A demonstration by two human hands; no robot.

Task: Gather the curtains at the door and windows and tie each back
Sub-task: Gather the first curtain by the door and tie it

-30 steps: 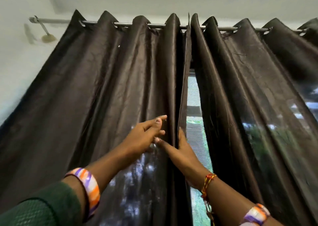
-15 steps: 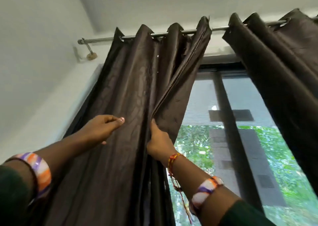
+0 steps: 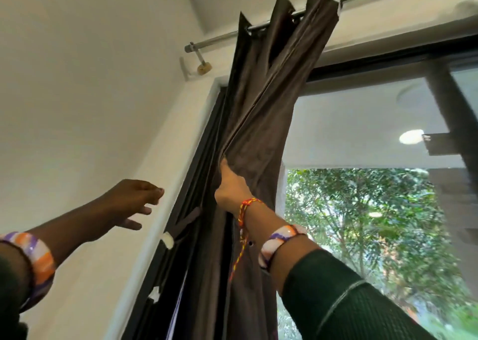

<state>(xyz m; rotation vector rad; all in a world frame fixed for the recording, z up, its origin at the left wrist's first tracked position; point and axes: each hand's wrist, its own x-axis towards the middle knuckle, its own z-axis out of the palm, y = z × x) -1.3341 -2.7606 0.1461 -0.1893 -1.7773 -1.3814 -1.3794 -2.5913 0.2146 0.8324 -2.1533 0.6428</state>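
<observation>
Brown curtain (image 3: 261,122), bunched against the left side of the window frame (image 3: 212,122), hangs from a steel rod (image 3: 217,38). The right hand (image 3: 232,187) grips its gathered folds; the left hand (image 3: 129,200), fingers spread and holding nothing, reaches toward a fabric tie-back (image 3: 187,222) fixed beside the frame. Should the right grip slacken before the tie goes round, the folds would likely spill back across the glass; a hard tug could strain the rod's bracket (image 3: 200,65).
</observation>
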